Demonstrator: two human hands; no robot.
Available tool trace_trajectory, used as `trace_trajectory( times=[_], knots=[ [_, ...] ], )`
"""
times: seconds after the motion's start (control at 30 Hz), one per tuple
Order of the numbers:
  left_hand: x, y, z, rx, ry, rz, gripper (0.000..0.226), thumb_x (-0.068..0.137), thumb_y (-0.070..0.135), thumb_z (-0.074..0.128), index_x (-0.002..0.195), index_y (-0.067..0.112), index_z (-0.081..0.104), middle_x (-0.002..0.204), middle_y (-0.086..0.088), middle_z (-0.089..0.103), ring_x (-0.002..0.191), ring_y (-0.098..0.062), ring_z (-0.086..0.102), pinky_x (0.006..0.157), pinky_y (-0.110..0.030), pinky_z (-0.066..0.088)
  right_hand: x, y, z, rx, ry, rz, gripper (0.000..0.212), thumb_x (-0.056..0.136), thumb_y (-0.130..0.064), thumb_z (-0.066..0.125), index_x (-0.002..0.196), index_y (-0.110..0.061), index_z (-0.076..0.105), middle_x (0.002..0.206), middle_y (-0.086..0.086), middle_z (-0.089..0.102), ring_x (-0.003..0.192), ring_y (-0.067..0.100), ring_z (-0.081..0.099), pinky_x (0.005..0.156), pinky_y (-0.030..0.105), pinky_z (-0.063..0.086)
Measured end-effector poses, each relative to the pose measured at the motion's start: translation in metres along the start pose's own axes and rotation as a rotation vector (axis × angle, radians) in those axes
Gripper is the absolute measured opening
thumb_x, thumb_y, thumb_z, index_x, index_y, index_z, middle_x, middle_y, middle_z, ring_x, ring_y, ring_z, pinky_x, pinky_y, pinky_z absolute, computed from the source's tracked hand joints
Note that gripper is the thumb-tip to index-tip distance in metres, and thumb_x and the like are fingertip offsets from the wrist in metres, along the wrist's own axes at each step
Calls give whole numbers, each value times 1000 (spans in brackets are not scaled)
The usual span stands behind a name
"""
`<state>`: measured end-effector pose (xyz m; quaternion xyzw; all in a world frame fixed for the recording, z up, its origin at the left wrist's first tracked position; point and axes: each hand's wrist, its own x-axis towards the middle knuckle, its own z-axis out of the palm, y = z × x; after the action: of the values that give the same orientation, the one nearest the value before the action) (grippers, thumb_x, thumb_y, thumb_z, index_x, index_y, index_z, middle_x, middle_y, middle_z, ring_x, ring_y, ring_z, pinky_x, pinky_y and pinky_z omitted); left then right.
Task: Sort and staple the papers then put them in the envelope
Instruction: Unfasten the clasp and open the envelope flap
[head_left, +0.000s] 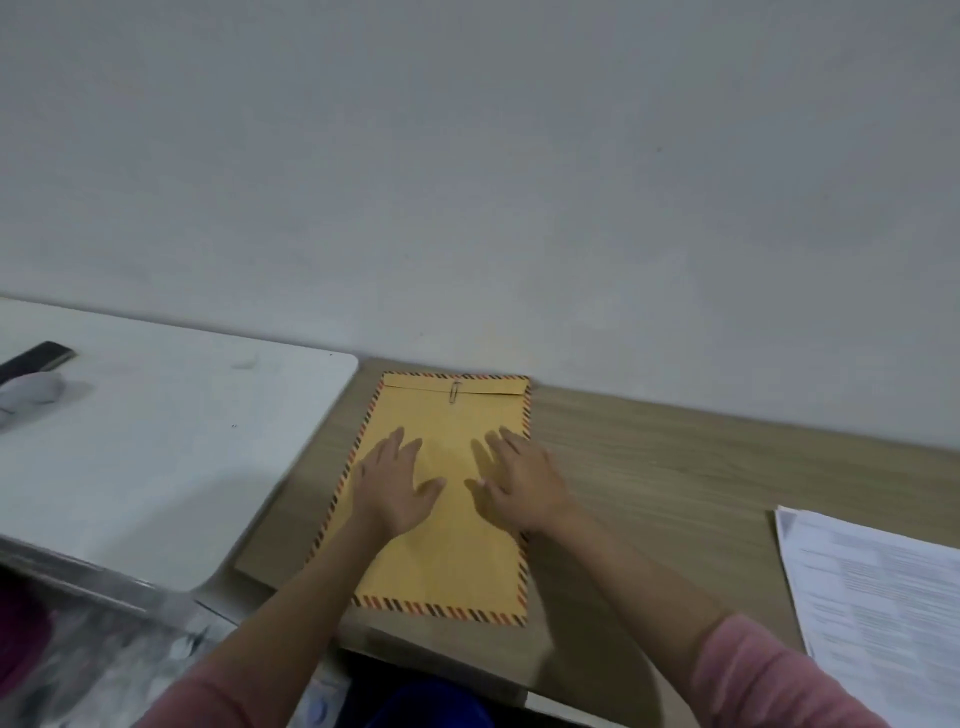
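Here, both hands lie flat on the envelope (441, 545) — fingers straight and spread.

The left hand (395, 483) and right hand (519, 488) press its upper middle, holding nothing; a paper clip (455, 391) sits at the flap, beyond the fingertips. The envelope lies on the wooden desk (675, 467), top edge near the wall — bare wood to its right, papers (878, 592) farther right, a white table (156, 441) just left.

The person is wearing a soft pink top with long sleeves. The left sleeve (234, 691) and the right sleeve (769, 675) are pushed up, so both forearms are showing bare. Nothing is showing on the left hand (397, 486) or the right hand (522, 486).
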<state>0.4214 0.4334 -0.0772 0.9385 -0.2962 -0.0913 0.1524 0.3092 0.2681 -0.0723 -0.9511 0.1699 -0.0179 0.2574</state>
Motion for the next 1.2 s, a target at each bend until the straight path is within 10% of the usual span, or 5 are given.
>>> trace_trajectory(
  times=[0.17, 0.67, 0.97, 1.2],
  knots=[
    [0, -5, 17, 29, -88, 73, 75, 86, 64, 45, 147, 24, 28, 159, -1, 16, 143, -28, 17, 116, -45, 19, -1, 9, 32, -125, -63, 76, 65, 91, -53, 33, 146, -22, 14, 159, 4, 3, 146, 25, 1, 114, 57, 3],
    [-62, 111, 75, -1, 84, 442, 61, 81, 62, 40, 123, 20, 57, 110, 3, 58, 101, -22, 54, 81, -37, 39, -159, 111, -31, -177, 51, 193, 71, 75, -68, 41, 132, -25, 41, 142, -1, 39, 130, 21, 36, 109, 50, 27],
    [-49, 153, 100, 128, -137, 471, 85, 85, 72, 20, 152, 23, -1, 160, 1, -14, 147, -20, -13, 116, -48, -6, -155, 140, -63, -83, 170, 261, 57, 77, -63, 52, 108, -16, 59, 102, 1, 56, 93, 18, 51, 82, 33, 42],
    [-51, 154, 105, 161, -99, 452, 84, 86, 71, 17, 152, 24, -2, 159, 3, -15, 146, -18, -16, 116, -46, -5, -52, 158, -83, 334, 449, 478, 15, 82, -21, 62, 90, -11, 69, 89, 6, 72, 84, 23, 64, 79, 41, 54]
  ],
)
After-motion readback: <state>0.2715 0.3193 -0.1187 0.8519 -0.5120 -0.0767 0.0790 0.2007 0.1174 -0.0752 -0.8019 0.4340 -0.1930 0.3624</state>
